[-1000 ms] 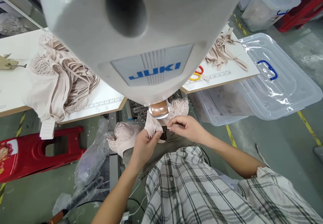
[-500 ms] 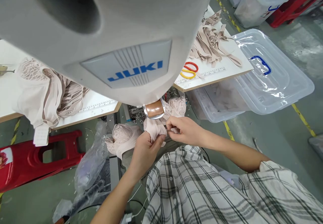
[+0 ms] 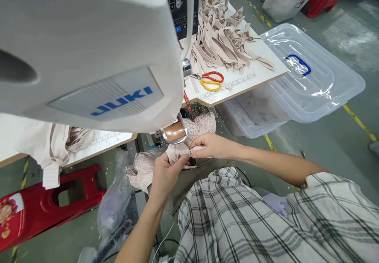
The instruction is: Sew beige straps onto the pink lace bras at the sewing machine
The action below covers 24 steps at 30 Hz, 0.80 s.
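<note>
Your left hand (image 3: 166,172) keeps a pinching grip on the pale lace garment (image 3: 177,151) over your lap, just below the sewing machine (image 3: 118,57), and your right hand (image 3: 214,146) pinches pale cloth (image 3: 197,148) beside it, scissors (image 3: 212,90) lying on the white surface (image 3: 262,51).

Red stool (image 3: 37,209), crumpled plastic bag (image 3: 114,203) beside it, blue-handled clear lid (image 3: 325,81) at right

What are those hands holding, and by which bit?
The left hand holds the bra by a plain, lace-free part. The right hand pinches pale cloth; whether that's the bra too can't be told.
</note>
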{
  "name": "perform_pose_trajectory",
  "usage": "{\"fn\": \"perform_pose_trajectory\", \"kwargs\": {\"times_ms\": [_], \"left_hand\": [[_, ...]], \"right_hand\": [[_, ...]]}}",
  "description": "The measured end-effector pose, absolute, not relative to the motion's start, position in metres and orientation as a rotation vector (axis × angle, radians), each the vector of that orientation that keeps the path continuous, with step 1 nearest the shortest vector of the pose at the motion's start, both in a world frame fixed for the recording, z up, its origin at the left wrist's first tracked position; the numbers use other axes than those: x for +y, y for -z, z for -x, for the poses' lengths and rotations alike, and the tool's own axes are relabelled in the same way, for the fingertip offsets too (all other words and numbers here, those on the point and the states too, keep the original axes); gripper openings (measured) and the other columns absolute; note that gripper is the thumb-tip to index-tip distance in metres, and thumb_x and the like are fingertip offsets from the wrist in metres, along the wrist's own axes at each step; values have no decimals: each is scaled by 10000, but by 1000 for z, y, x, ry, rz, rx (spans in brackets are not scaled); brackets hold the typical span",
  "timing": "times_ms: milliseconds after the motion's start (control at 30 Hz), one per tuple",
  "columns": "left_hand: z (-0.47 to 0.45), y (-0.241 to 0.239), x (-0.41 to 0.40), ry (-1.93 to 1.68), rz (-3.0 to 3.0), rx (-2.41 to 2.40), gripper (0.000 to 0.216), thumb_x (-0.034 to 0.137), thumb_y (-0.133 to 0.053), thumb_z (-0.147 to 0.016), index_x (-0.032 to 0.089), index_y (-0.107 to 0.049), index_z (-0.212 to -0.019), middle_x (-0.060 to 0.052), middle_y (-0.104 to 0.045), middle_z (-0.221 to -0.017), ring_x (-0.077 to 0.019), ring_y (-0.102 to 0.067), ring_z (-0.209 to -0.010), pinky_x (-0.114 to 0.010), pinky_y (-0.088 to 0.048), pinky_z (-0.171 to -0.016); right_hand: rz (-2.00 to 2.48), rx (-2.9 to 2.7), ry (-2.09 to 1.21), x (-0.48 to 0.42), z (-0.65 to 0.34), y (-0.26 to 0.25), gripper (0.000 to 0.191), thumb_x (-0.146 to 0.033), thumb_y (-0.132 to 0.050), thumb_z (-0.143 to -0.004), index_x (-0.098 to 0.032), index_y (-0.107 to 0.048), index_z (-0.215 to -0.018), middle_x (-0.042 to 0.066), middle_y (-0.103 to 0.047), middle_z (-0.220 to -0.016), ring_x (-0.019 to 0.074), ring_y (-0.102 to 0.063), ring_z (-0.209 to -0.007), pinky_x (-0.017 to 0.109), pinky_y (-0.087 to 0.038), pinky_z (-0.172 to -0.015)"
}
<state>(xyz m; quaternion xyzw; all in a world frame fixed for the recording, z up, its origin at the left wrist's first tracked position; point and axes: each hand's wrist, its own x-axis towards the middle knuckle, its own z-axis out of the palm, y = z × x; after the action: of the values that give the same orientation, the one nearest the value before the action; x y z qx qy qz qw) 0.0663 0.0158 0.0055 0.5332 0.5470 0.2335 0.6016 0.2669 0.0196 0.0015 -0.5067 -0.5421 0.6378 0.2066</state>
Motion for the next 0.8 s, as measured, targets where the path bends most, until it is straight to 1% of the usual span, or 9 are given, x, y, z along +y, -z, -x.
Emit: {"fn": "perform_pose_trajectory", "kwargs": {"times_ms": [100,200,333,433,533,633,700,767,800], "left_hand": [[-70,0,16,-611,-1156,1272,259,378,-759,-728,147,-668,-656,-15,-693,-636,-138,-608,-622,-226,-469,-611],[-75,5,14,-710,-1032,1256,260,365,-774,-724,147,-639,-678,11,-668,-615,-118,-587,-593,-220,-474,-599],[-85,0,8,-829,-927,1263,245,345,-775,-742,153,-625,-772,37,-650,-634,-108,-589,-594,-222,-495,-609],[-91,-10,3,-850,-943,1329,263,375,-754,-767,144,-630,-790,17,-653,-654,-130,-606,-609,-238,-509,-585],[-86,-13,-1,-816,-993,1340,284,414,-717,-804,140,-651,-837,-34,-705,-757,-172,-656,-707,-272,-541,-639],[-72,-3,-8,-899,-1061,1256,403,511,-694,-811,174,-645,-1027,-82,-738,-966,-233,-694,-909,-331,-570,-772],[-64,7,-14,-1034,-1064,1132,601,680,-584,-816,230,-561,-1213,-95,-733,-1045,-263,-701,-957,-387,-585,-786],[-61,13,-20,-1070,-1060,1016,811,836,-286,-831,292,-371,-1426,-125,-715,-1153,-280,-721,-934,-449,-597,-751],[-60,13,-22,-1057,-1078,971,870,860,-142,-821,327,-253,-1498,-135,-691,-1228,-286,-727,-944,-474,-600,-746]], "right_hand": [[1367,-1336,-1836,17,-265,3,262,-376,-660,-713,-139,-706,-813,-24,-594,-685,108,-494,-641,221,-341,-596],[1358,-1318,-1797,14,-264,2,237,-372,-650,-750,-144,-694,-795,-30,-578,-667,101,-482,-629,218,-337,-586],[1412,-1407,-1649,12,-263,-7,235,-370,-652,-784,-145,-697,-833,-8,-626,-724,117,-527,-674,220,-371,-608],[1456,-1549,-1460,13,-263,-15,196,-332,-623,-811,-150,-695,-817,9,-654,-743,130,-559,-708,227,-384,-629],[1443,-1670,-1377,18,-264,-23,152,-259,-588,-797,-154,-697,-788,4,-647,-713,122,-549,-681,227,-364,-610],[1350,-1568,-1594,27,-267,-34,154,-273,-618,-734,-158,-695,-800,-19,-614,-671,94,-497,-592,214,-344,-551],[1278,-1466,-1780,35,-268,-44,185,-309,-644,-703,-167,-691,-811,-31,-601,-651,77,-459,-537,206,-327,-510],[1208,-1437,-1942,44,-268,-56,215,-334,-668,-690,-178,-687,-838,-38,-606,-637,71,-448,-505,203,-318,-485],[1170,-1460,-2009,50,-267,-63,224,-337,-673,-693,-183,-686,-855,-39,-614,-638,71,-451,-499,203,-320,-480]]}}
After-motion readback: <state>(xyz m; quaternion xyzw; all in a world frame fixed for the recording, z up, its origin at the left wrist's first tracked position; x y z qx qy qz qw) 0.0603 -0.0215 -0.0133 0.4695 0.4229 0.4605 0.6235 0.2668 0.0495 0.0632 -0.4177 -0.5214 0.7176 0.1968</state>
